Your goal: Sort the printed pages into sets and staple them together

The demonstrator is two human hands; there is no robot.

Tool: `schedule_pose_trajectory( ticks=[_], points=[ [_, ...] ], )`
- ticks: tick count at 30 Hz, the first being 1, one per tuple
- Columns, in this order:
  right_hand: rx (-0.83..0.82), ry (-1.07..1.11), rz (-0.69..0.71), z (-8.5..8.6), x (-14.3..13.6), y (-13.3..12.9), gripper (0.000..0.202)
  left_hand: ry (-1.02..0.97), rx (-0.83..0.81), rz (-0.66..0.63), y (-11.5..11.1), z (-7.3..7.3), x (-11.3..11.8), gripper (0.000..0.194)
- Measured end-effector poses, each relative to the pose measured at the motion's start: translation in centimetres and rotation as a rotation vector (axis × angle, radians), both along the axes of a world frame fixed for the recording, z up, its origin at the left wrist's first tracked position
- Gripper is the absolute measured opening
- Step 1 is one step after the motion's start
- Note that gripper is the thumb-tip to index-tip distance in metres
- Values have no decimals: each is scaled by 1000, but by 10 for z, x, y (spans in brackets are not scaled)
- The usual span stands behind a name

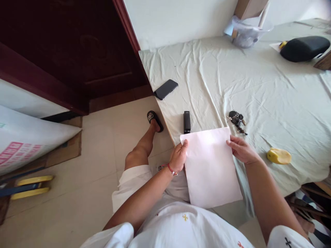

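Your left hand [179, 155] and right hand [241, 150] each pinch a side of the white paper [210, 165], keeping it flat on the bed [258, 86], just below the black stapler [187, 122] and keys [236, 120].

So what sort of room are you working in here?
Probably a bedroom at home: both hands, left hand and right hand, hold a sheet of paper at the edge of a bed sheet, beside a dark wooden door and tiled floor.
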State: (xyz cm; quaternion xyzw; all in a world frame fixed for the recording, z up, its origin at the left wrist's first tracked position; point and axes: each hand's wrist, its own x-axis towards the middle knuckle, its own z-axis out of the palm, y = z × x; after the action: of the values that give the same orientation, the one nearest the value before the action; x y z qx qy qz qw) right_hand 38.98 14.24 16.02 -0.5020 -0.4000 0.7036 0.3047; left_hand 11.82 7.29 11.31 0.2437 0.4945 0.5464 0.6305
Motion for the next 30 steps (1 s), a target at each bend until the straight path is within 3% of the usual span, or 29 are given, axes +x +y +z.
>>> schedule_pose_trajectory(
  ticks=[4, 8, 11, 19, 23, 26, 30],
  points=[
    [-156, 16, -72, -12, -10, -18, 43, -85, -10, 9, 2, 6, 0, 66],
    [-207, -8, -123, -10, -13, -21, 42, -240, 39, 7, 9, 24, -3, 65],
    [-222, -27, -113, -8, -12, -22, 41, -239, 62, -9, 16, 31, -5, 59],
    [-106, -85, -166, -9, -13, -28, 45, 37, 54, 74, 24, 26, -1, 54],
    [-68, -172, -150, -8, -13, -24, 45, 236, 86, 57, 32, 17, -15, 35],
    [-50, -218, -129, -12, -13, -19, 42, 408, 1, -21, 42, 11, -29, 18],
    [-15, -278, -89, -22, -14, -12, 39, 607, -64, -26, 57, 8, -40, 5]
  ],
)
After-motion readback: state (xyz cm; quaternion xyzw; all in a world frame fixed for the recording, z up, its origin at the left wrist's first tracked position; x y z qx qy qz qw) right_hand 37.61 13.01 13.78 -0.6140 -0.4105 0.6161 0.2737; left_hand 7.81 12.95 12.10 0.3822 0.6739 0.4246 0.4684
